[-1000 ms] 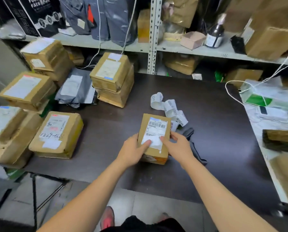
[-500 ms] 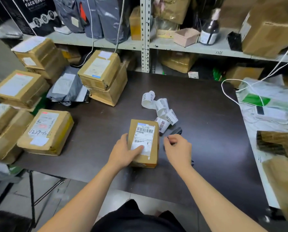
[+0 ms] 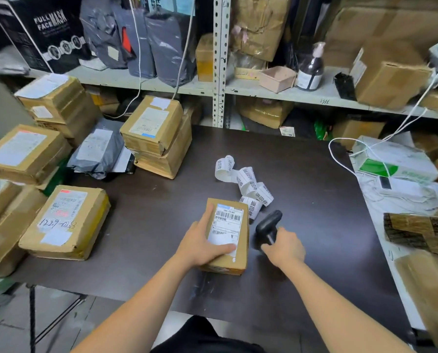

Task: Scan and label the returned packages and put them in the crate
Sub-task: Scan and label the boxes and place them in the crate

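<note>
— Holding anything, the left hand [image 3: 202,244]?
— Yes. It grips the box [image 3: 243,245]. The thumb lies across the white label [image 3: 225,226] on top, and the fingers wrap the left side.
— Where is the box?
— On the dark table [image 3: 314,212], near the front edge, right in front of the person. The label faces up, and you can see the black bars on it.
— And the right hand [image 3: 285,247]?
— It is curled round the handle of the black scanner [image 3: 268,224]. The scanner is just beside the box, on its right. Its head sticks up and away from the person. I cannot tell if it touches the table.
— What is that white curly thing?
— A strip [image 3: 248,184] of stickers. It lies on the table just behind the box and the scanner. One end comes close to the box's far corner.
— Are there more boxes?
— Lots. A stack [image 3: 154,138] of two brown ones stands at the back left of the table. A grey bag [image 3: 98,151] lies next to it. A flat box [image 3: 65,220] with numbers written on it sits at the left edge, well apart from the held one. More are piled past it.
— What is up on the shelf [image 3: 276,95]?
— A dark bottle [image 3: 310,70] with a pump, a little pink tray [image 3: 276,79] beside it, and more bags and boxes.
— And on the right?
— A white cord [image 3: 329,150] loops over the table's far right corner.
</note>
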`<action>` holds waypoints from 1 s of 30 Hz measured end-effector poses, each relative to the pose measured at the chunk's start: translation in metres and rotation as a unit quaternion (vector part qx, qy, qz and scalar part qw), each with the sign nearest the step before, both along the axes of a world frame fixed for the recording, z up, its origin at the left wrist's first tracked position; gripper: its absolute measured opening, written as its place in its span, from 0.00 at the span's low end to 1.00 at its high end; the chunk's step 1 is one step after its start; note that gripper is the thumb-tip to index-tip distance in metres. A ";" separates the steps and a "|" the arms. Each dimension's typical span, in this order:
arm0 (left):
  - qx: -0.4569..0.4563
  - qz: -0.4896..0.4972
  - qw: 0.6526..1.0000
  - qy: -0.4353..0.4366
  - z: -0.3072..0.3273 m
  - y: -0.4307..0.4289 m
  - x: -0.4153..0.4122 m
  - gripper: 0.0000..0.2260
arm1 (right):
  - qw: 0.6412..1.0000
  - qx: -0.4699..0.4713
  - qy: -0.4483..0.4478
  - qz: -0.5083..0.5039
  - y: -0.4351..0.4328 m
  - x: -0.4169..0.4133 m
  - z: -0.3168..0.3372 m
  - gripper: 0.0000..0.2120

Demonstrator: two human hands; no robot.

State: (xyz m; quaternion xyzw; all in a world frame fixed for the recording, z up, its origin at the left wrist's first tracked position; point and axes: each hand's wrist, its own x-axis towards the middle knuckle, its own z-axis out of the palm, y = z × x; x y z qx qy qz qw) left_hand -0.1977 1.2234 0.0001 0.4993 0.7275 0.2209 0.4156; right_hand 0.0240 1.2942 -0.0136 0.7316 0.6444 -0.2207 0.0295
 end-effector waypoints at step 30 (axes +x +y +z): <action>0.018 0.159 0.987 0.032 -0.005 0.033 0.030 0.56 | 0.935 -0.044 0.345 -0.074 -0.018 -0.029 0.163 0.15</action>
